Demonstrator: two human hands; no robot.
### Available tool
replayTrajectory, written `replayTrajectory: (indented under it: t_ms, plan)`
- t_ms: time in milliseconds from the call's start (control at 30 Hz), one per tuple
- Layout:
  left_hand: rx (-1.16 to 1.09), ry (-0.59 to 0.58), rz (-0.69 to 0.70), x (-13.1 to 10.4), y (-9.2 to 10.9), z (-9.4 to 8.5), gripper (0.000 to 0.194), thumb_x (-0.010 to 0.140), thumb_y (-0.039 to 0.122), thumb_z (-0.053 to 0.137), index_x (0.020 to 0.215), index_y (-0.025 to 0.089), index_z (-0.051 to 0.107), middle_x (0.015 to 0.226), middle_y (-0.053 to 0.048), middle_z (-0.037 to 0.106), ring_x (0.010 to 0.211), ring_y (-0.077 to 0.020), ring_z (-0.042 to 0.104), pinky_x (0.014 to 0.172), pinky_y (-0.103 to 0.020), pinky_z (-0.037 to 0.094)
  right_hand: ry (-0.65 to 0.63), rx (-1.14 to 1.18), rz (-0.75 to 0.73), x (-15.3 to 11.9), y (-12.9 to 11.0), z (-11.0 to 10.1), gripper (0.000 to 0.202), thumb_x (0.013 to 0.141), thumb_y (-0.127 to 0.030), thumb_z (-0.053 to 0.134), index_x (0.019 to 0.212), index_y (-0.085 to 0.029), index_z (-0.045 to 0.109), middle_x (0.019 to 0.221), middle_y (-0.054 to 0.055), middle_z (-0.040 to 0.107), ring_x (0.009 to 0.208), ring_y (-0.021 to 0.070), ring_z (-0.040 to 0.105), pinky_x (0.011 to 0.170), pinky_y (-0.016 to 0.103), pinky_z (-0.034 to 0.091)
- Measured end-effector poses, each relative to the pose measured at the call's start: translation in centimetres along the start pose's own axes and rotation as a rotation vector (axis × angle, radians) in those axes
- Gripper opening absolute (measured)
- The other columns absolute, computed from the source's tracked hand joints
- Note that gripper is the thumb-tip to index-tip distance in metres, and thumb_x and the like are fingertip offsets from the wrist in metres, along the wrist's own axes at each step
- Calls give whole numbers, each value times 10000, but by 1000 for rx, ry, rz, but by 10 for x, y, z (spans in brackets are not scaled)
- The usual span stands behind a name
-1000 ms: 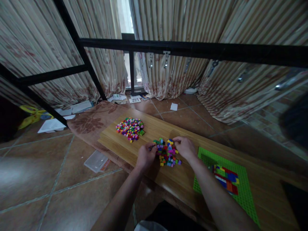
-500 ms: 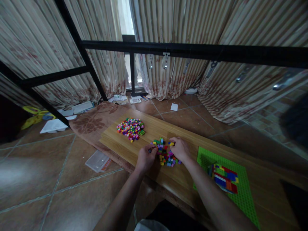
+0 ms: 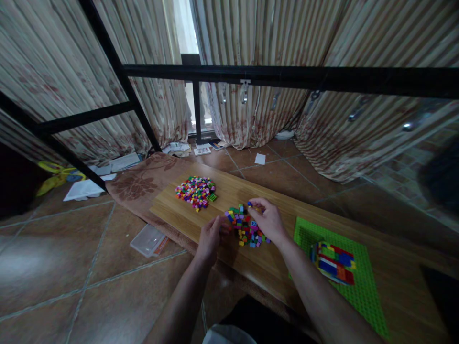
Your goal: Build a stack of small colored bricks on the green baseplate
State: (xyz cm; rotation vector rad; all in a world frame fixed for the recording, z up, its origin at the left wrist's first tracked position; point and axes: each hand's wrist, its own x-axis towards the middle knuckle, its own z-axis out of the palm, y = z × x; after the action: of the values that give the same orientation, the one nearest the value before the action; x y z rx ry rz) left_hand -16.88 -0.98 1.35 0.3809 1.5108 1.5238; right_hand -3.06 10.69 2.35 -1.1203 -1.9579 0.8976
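Note:
A loose pile of small coloured toy bricks (image 3: pixel 244 229) lies on the wooden tabletop between my hands. At its left edge is my left hand (image 3: pixel 211 237), its fingers curled together; whether anything is in them is hidden. Over the far right side of the pile, my right hand (image 3: pixel 269 219) pinches a small blue brick (image 3: pixel 250 204) between thumb and fingertips. To the right, a green baseplate (image 3: pixel 364 296) carries a flat built patch of red, blue, yellow and white bricks (image 3: pixel 335 263), partly beside my right forearm.
A second pile of mostly pink and mixed bricks (image 3: pixel 193 190) sits toward the table's far left end. A brown cloth (image 3: pixel 138 179) extends from under the table (image 3: pixel 283 200). On the tiled floor are a clear plastic lid or tray (image 3: pixel 146 239) and papers (image 3: pixel 124 162). A black metal frame (image 3: pixel 222 72) stands before curtains.
My left hand has drawn back slightly left from the pile, and its fingers have curled. My right hand has lifted a little, and a blue brick now shows at its fingertips.

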Motion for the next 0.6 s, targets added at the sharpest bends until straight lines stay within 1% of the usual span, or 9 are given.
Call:
replayTrajectory:
  t_ms: [67, 100, 167, 267, 333, 367, 500, 600]
  plan:
    - [-55, -66, -70, -6, 1, 6, 473, 687, 551, 650, 893, 125, 657, 759, -37, 643, 555, -88, 540, 474, -183, 358, 21, 300, 50, -11, -9, 0, 241, 740, -327, 619, 926, -186, 674, 887, 39, 701, 839, 180, 626, 801, 322, 470]
    - [-74, -100, -101, -10, 2, 11, 481, 677, 551, 664, 901, 125, 659, 776, -44, 647, 560, -87, 546, 475, -182, 358, 19, 416, 88, -17, -13, 0, 252, 724, -343, 644, 920, -187, 675, 877, 34, 701, 831, 179, 627, 793, 320, 472]
    - [-104, -167, -152, -16, 1, 22, 483, 669, 549, 679, 904, 127, 664, 793, -48, 649, 565, -84, 554, 471, -180, 353, 5, 608, 172, -31, -20, 1, 269, 698, -353, 681, 916, -195, 675, 866, 22, 700, 798, 168, 625, 752, 302, 478]
    - [-154, -262, -187, -24, -1, 37, 457, 666, 556, 688, 809, 124, 655, 746, -29, 626, 553, -71, 535, 467, -175, 345, -28, 830, 274, -51, -24, 3, 288, 695, -363, 696, 938, -213, 665, 837, 2, 688, 674, 136, 595, 603, 256, 468]
    - [-179, -284, -180, -28, -3, 44, 436, 645, 537, 721, 744, 121, 635, 690, -5, 597, 535, -57, 504, 471, -169, 343, -23, 893, 296, -60, -24, 3, 282, 695, -358, 700, 940, -223, 662, 853, 2, 688, 653, 129, 585, 563, 243, 459]
    - [-187, -279, -173, -29, -5, 47, 426, 632, 519, 740, 731, 121, 627, 660, 8, 580, 526, -50, 487, 475, -165, 341, -7, 897, 293, -63, -23, 3, 276, 691, -351, 705, 933, -225, 665, 871, 6, 692, 674, 135, 593, 576, 246, 468]
    - [-196, -243, -153, -30, -9, 50, 405, 598, 466, 781, 740, 121, 623, 593, 36, 534, 505, -38, 451, 477, -158, 326, 55, 830, 272, -68, -19, -1, 260, 685, -339, 710, 914, -220, 684, 897, 19, 705, 773, 162, 625, 688, 288, 497]
    - [-155, -225, -92, -26, -13, 51, 392, 587, 448, 784, 736, 123, 621, 567, 47, 516, 473, -31, 415, 459, -161, 295, 76, 798, 269, -68, -16, -3, 259, 679, -339, 721, 904, -214, 693, 900, 20, 706, 819, 166, 628, 748, 302, 492]
